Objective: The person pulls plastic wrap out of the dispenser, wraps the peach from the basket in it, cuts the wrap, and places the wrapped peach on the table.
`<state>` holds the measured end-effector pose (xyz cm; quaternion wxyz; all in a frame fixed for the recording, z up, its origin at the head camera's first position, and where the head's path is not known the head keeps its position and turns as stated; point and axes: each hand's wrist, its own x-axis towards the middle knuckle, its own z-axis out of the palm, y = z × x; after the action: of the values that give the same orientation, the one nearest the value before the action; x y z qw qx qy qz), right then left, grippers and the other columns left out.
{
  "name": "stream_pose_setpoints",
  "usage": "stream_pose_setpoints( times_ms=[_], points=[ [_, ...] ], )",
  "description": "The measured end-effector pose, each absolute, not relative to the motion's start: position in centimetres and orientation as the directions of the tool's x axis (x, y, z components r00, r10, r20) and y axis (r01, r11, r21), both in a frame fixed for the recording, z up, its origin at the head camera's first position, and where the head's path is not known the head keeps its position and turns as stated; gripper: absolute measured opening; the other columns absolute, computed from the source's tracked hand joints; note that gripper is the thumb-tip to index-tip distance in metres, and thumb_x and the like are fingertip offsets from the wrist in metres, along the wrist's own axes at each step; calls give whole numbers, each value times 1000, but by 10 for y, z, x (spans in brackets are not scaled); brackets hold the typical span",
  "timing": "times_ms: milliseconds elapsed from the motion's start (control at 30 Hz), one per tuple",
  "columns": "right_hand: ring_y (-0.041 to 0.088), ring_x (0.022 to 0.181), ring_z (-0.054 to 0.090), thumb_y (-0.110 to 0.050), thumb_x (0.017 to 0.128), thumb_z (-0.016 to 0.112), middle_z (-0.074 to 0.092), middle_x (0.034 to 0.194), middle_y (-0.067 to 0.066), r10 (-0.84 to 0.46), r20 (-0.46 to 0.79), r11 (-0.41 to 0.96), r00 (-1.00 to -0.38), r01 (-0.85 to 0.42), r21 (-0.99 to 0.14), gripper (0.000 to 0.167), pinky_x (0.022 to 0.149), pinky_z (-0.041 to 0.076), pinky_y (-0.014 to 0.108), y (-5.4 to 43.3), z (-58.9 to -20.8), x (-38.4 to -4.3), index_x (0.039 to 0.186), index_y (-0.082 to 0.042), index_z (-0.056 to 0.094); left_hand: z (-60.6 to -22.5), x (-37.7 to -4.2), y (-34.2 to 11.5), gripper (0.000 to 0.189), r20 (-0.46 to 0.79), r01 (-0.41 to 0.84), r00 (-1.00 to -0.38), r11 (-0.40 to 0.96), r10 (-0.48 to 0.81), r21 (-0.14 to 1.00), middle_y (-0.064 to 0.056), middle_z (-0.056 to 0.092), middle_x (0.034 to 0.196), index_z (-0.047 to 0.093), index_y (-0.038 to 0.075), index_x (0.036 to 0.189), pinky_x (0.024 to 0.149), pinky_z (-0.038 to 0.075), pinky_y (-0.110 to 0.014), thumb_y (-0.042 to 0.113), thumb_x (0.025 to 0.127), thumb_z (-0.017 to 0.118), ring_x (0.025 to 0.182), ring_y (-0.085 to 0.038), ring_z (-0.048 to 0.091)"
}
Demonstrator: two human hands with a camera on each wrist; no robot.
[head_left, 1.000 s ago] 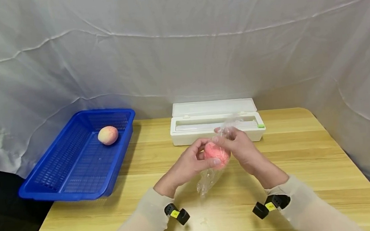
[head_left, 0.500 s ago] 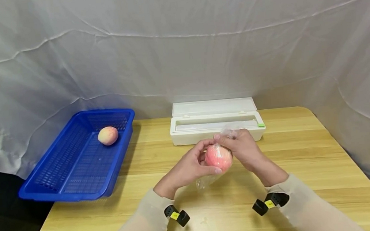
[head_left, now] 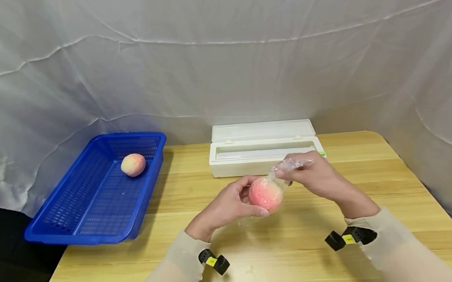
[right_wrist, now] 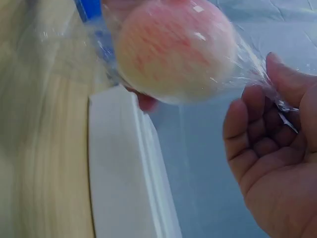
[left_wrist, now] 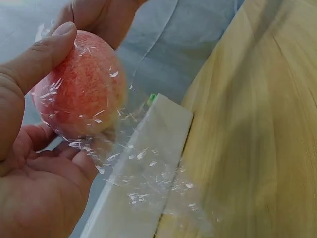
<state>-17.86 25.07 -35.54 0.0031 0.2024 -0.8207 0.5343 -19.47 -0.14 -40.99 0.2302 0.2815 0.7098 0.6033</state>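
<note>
A pink-and-cream peach (head_left: pixel 265 195), wrapped in clear plastic film (right_wrist: pixel 252 69), is held above the table in front of the white box. My left hand (head_left: pixel 232 206) grips the peach from its left side, thumb at the front and fingers behind. To the right, my right hand (head_left: pixel 313 173) pinches the gathered film between thumb and fingers and stretches it away from the peach. A loose tail of film (left_wrist: pixel 153 183) hangs from the other side of the fruit in the left wrist view.
Behind the hands stands a white box (head_left: pixel 244 168) with its lid raised and a roll inside. At the left is a blue basket (head_left: pixel 97 238) holding another peach (head_left: pixel 133 165). The wooden table (head_left: pixel 261 268) is backed by grey cloth.
My right hand has moved right, drawing the film out from the peach. The peach has turned within my left hand, which stays nearly in place.
</note>
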Motion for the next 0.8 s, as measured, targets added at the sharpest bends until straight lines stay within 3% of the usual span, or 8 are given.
stream_pose_setpoints(
  times_ms=[200, 433, 600, 800],
  points=[
    [12, 70, 65, -4, 95, 76, 73, 82, -5, -295, 289, 316, -911, -378, -870, 5, 65, 59, 29, 252, -358, -176, 94, -1, 80, -417, -193, -3, 75, 27, 190, -704, 150, 710, 970, 2, 64, 137, 57, 17, 146, 109, 51, -31, 9, 80, 93, 123, -14, 63],
    [10, 74, 65, -6, 98, 72, 75, 83, -6, -202, 118, 231, -972, -164, -959, 16, 67, 57, 26, 246, -376, -179, 98, 10, 77, -412, -185, -2, 82, 77, 325, -658, 190, 749, 927, 6, 58, 146, 56, 21, 148, 113, 47, -30, 13, 77, 96, 128, -10, 58],
    [11, 81, 67, -7, 100, 70, 75, 88, -3, -190, -30, 85, -981, 14, -996, 11, 73, 58, 25, 239, -387, -178, 97, -1, 77, -403, -180, -1, 85, 163, 443, -623, 174, 765, 880, 2, 55, 149, 54, 19, 149, 114, 47, -32, 12, 75, 96, 130, -13, 57],
    [15, 88, 68, -14, 101, 71, 72, 93, 1, -263, -103, 4, -959, 106, -994, 9, 76, 61, 28, 236, -389, -177, 93, -13, 75, -395, -174, 0, 84, 230, 556, -594, 187, 771, 809, -5, 50, 147, 44, 11, 146, 118, 44, -32, 12, 79, 94, 137, -17, 53]
  ],
)
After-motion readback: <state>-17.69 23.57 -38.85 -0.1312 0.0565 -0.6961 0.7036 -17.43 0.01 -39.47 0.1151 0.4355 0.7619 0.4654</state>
